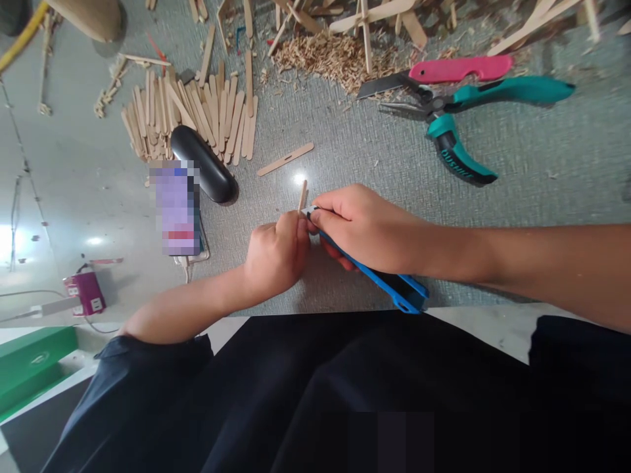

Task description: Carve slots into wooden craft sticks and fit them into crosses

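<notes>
My left hand is closed around a wooden craft stick, whose upper end sticks out above the fingers. In my right hand is a blue utility knife, gripped near its blade end, with the handle slanting down to the right. The knife's tip meets the stick right beside my left fingers; the exact contact is partly hidden by both hands. Just beyond, another craft stick with a small slot in its middle lies flat on the table.
Craft sticks are heaped at the back left, near a black case and a phone. Wood shavings lie at the back. Teal-handled pliers and a pink-handled knife rest at the right. A purple power adapter sits far left.
</notes>
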Available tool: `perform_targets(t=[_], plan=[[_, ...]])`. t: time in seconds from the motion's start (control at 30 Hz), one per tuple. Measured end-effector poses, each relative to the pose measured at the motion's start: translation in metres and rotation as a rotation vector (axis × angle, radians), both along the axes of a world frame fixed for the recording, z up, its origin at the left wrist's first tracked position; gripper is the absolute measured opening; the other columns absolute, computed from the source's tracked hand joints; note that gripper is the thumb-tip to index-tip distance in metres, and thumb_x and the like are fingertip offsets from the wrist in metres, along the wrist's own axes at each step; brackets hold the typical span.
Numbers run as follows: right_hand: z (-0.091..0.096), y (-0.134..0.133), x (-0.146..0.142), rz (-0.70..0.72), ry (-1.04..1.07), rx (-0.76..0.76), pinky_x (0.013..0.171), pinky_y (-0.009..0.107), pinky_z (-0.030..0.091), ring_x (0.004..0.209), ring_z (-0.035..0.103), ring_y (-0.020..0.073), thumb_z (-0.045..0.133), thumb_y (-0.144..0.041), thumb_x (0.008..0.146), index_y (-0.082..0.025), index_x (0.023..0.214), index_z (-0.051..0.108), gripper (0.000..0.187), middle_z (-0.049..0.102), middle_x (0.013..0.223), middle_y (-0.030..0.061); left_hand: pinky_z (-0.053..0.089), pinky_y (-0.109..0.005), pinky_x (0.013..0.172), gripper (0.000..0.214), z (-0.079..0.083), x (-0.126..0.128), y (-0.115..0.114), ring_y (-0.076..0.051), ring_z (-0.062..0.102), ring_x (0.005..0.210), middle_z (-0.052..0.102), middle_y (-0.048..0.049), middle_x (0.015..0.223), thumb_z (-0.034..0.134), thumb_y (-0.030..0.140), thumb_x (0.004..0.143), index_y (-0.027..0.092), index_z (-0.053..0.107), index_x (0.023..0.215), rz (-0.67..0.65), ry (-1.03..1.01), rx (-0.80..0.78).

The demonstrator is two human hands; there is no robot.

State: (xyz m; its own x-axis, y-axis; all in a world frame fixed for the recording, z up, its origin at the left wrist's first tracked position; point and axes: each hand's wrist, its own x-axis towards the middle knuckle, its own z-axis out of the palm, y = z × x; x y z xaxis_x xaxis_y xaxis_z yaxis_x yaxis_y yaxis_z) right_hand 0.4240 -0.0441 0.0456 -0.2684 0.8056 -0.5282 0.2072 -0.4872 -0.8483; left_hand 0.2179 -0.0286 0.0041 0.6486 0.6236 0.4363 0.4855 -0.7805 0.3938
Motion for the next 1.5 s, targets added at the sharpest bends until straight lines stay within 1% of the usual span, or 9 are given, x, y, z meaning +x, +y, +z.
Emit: perform_targets(t=[0.13,0.27,0.37,0.57,0.73,0.9,1.17,1.27,1.5], plan=[[-0.004,0.003,0.002,0.024,0.103,0.013,0.036,0.027,0.035,0.033,0.053,0.0109,0.061,-0.012,0.120,-0.024,0.065,0.055,0.057,0.060,0.048,-0.0016,0.023,-0.030,0.054,0.029,0.002,0.001,-0.001,-0.010,0.050,0.048,0.065,0.0038,0.065,0.045,0.021,0.124,0.022,0.058,0.098,0.002,-0.009,-0.053],[-0.009,0.004,0.007,-0.003,0.209,0.083,0.039,0.026,0.037,0.038,0.056,0.0105,0.066,-0.019,0.121,-0.024,0.072,0.058,0.049,0.062,0.052,-0.0031,0.035,-0.028,0.055,0.034,0.016,0.000,0.001,-0.009,0.055,0.050,0.068,0.0037,0.067,0.047,0.030,0.127,0.022,0.063,0.097,0.062,-0.069,-0.332],[-0.011,0.003,0.009,0.038,0.204,0.138,0.044,0.028,0.041,0.042,0.059,0.0118,0.063,-0.016,0.120,-0.025,0.075,0.058,0.046,0.064,0.055,-0.0037,0.044,-0.025,0.058,0.034,0.025,-0.004,0.004,-0.009,0.066,0.057,0.074,0.0023,0.071,0.051,0.033,0.128,0.022,0.068,0.100,0.026,-0.161,-0.488],[-0.014,0.000,0.015,0.111,0.171,0.247,0.049,0.029,0.039,0.047,0.058,0.0107,0.063,-0.013,0.118,-0.024,0.074,0.058,0.045,0.066,0.057,-0.0041,0.045,-0.023,0.057,0.032,0.031,-0.011,0.002,-0.009,0.069,0.060,0.078,0.0001,0.073,0.055,0.029,0.123,0.019,0.074,0.099,0.013,-0.120,-0.497],[-0.013,0.000,0.019,0.154,0.169,0.337,0.052,0.030,0.039,0.051,0.056,0.0109,0.062,-0.011,0.115,-0.024,0.074,0.059,0.043,0.064,0.057,-0.0046,0.050,-0.021,0.057,0.038,0.031,-0.009,-0.003,-0.008,0.066,0.054,0.073,0.0027,0.064,0.054,0.034,0.127,0.019,0.075,0.099,0.011,-0.216,-0.687],[-0.013,0.003,0.020,0.162,0.206,0.268,0.051,0.030,0.038,0.050,0.057,0.0121,0.063,-0.016,0.116,-0.025,0.076,0.061,0.041,0.065,0.059,-0.0038,0.048,-0.018,0.054,0.044,0.026,-0.008,-0.002,-0.006,0.062,0.051,0.073,0.0031,0.063,0.054,0.037,0.128,0.019,0.069,0.091,-0.047,-0.330,-0.810],[-0.013,0.000,0.023,0.112,0.287,0.176,0.051,0.028,0.041,0.051,0.060,0.0108,0.075,-0.028,0.117,-0.024,0.081,0.066,0.038,0.067,0.062,-0.0027,0.052,-0.018,0.057,0.041,0.022,-0.009,0.000,-0.007,0.065,0.056,0.069,0.0032,0.064,0.057,0.041,0.127,0.019,0.071,0.095,-0.077,-0.391,-0.899],[-0.012,-0.001,0.022,0.094,0.316,0.162,0.050,0.028,0.042,0.051,0.061,0.0117,0.073,-0.033,0.119,-0.025,0.082,0.065,0.038,0.067,0.062,-0.0028,0.056,-0.023,0.061,0.043,0.022,-0.010,0.000,-0.010,0.067,0.060,0.070,0.0017,0.066,0.056,0.047,0.127,0.020,0.072,0.097,-0.063,-0.363,-0.940],[-0.010,-0.003,0.018,0.072,0.238,0.204,0.050,0.028,0.046,0.050,0.060,0.0120,0.062,-0.025,0.121,-0.025,0.090,0.068,0.031,0.065,0.062,-0.0049,0.060,-0.028,0.066,0.048,0.020,-0.009,0.001,-0.012,0.069,0.059,0.071,0.0019,0.064,0.058,0.057,0.125,0.021,0.077,0.101,0.060,-0.392,-0.967]])
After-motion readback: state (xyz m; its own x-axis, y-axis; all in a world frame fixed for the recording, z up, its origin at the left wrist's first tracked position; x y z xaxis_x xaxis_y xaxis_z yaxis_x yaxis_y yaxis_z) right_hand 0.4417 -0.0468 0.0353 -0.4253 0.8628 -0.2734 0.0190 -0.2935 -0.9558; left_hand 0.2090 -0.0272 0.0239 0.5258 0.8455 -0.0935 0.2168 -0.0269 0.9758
